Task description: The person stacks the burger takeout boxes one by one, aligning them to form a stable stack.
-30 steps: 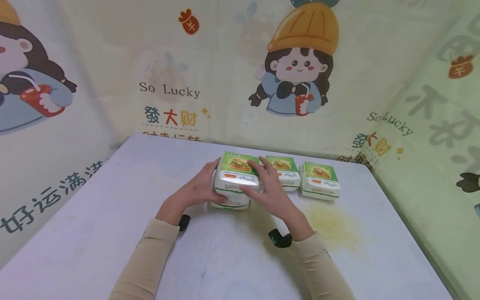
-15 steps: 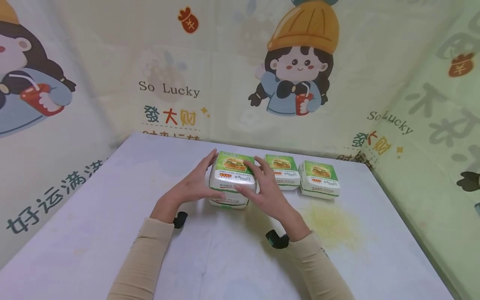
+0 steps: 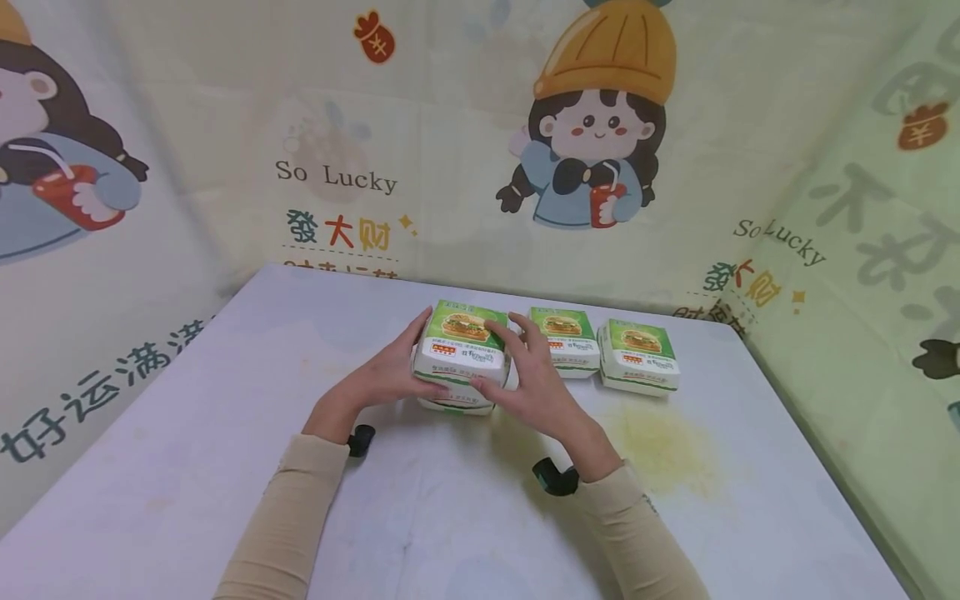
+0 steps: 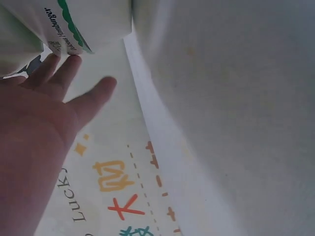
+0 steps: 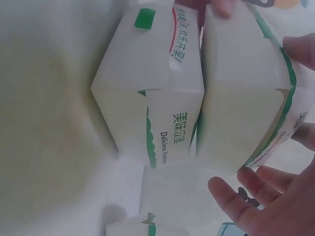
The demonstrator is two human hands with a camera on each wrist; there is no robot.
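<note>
Two white-and-green hamburger boxes stand stacked on the table; the upper hamburger box point(image 3: 463, 337) has a burger picture on its lid, and the lower hamburger box point(image 5: 162, 83) shows beneath it. My left hand point(image 3: 386, 367) holds the upper box at its left side, thumb across the front. On the other side, my right hand point(image 3: 532, 379) grips the same box, with its thumb at the front edge and a finger over the lid. In the left wrist view, some fingertips point(image 4: 74, 61) of the left hand meet the box's printed edge.
Right of the stack sit two more hamburger boxes, a middle hamburger box point(image 3: 566, 342) and a right hamburger box point(image 3: 640, 357). Behind the white table point(image 3: 420, 517) hangs a printed cloth wall point(image 3: 450, 167). A yellowish stain point(image 3: 663, 450) marks the tabletop.
Both hands have shifted slightly left with the upper box, which now sits lower and more squarely over the lower one. The two boxes on the right have stayed put.
</note>
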